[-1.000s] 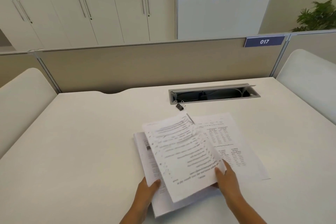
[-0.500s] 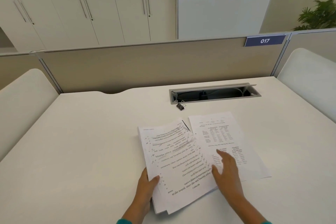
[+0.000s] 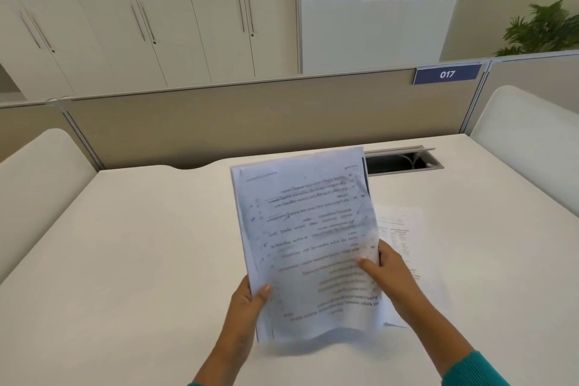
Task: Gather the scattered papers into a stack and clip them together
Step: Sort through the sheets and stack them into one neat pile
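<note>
A: What's at the ctr of the frame?

B: A stack of papers, printed w/ text that's blurred, held up off the desk and tilted toward the camera. Its top edge reaches the middle of the frame and its bottom edge sags just above the desk surface.

A: Who's holding it?

B: A person, both hands coming up from the bottom of the frame. Left hand grips the stack's lower left edge, thumb on the front, fingers behind. Right hand holds the right edge approx. halfway up, thumb pressed on the front sheet. Each grip is clamped on the stack. A teal sleeve shows at lower right.

A: Any paper left on the desk?

B: Yes, one loose sheet w/ small printed tables lies flat at ctr right, partly hidden behind the stack and the right hand.

A: And a clip?

B: Can't see one.

A: What else?

B: A cable slot in the desk, right of ctr, its left end covered by the stack. Behind it a beige partition w/ a blue "017" tag at upper right. White cabinets at upper left, a plant at far upper right.
</note>
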